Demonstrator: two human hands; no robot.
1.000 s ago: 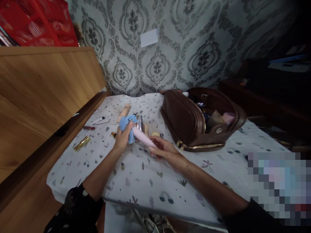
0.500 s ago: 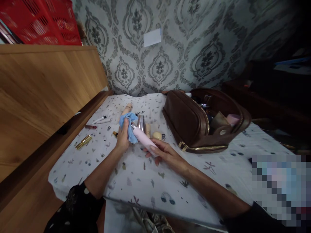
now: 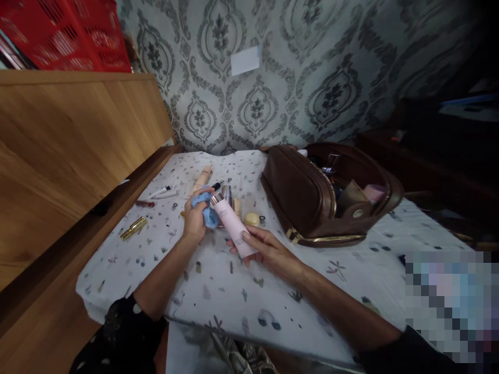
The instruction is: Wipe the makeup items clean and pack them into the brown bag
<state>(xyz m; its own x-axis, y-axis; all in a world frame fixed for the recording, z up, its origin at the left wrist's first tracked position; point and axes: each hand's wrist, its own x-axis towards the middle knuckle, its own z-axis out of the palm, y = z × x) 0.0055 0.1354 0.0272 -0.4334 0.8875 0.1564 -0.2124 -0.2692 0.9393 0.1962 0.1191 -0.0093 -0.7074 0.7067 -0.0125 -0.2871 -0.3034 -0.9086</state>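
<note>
My right hand (image 3: 267, 249) holds a pale pink tube (image 3: 234, 226) with a silver cap, tilted so the cap points up and to the left. Bunched in my left hand (image 3: 195, 221) is a blue cloth (image 3: 208, 213), close beside the capped end. Just behind the tube lie a silver container (image 3: 226, 192), partly covered by it, and a round yellowish item (image 3: 251, 218). A peach-coloured tube (image 3: 203, 176) rests beyond my left hand, near a small black-ended item (image 3: 218, 185).
To the right stands an open brown cosmetic bag (image 3: 300, 192) with items inside. A gold tube (image 3: 133, 228), a dark red stick (image 3: 145, 203) and a white pen-like item (image 3: 166, 194) lie at left. Wooden furniture (image 3: 78, 135) borders the table; a red basket (image 3: 78, 36) sits on it.
The pink tube has turned so its printed broad side faces me. My left hand has drawn the blue cloth into a tighter bunch, off the tube's cap.
</note>
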